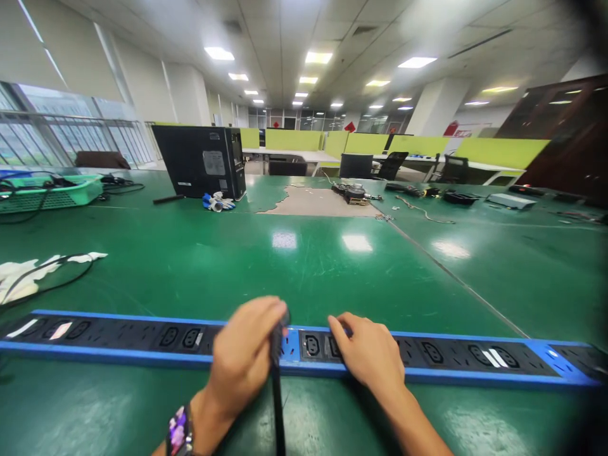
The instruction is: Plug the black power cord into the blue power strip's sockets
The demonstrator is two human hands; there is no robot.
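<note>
A long blue-and-black power strip (465, 359) with rows of sockets lies across the green table. Between the fingers of my left hand (244, 354) is the plug end of a black power cord (277, 399); its cable hangs toward me. That plug is just above a blue socket section (291, 345) of the strip; whether its prongs touch the socket is hidden. My right hand (368, 351) lies over the strip to the right of that section, its fingers curled over the far edge and the thumb on top.
Toward the back stands a black computer tower (199, 161) with blue-and-white gloves (218, 202) in front. A green basket (76, 193) of cables is at left, near a white cloth (23, 278). Loose computer parts (354, 192) lie farther back on the green table (228, 253).
</note>
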